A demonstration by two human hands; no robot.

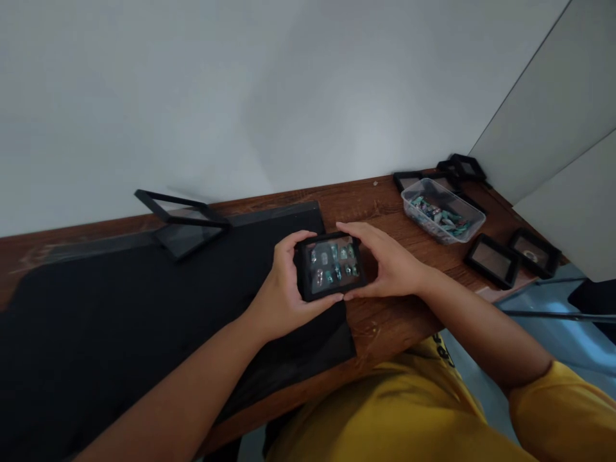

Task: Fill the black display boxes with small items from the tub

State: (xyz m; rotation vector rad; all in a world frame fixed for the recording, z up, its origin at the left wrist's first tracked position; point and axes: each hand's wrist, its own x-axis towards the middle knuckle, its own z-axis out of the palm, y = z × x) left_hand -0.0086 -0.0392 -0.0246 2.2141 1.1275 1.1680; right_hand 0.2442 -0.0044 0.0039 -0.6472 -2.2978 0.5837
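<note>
A small black-framed display case point(332, 268) with a clear window is held level over the right edge of a black mat, between both hands. Behind its window, two rows of small shiny teal and silvery pieces show; they look like press-on nails. My left hand point(286, 292) grips the left side of the case, thumb along the near edge. On the opposite side my right hand point(387, 260) curves round the case, fingers at the far corner and thumb at the near one. The two thumb tips almost meet. The case appears closed.
The black mat point(120, 321) covers the left of the wooden table point(375, 327). A similar case point(185, 239) stands hinged open at its back. To the right, a clear plastic tub point(474, 226) holds many teal pieces. More black cases point(491, 260) lie around it. A white wall borders the table.
</note>
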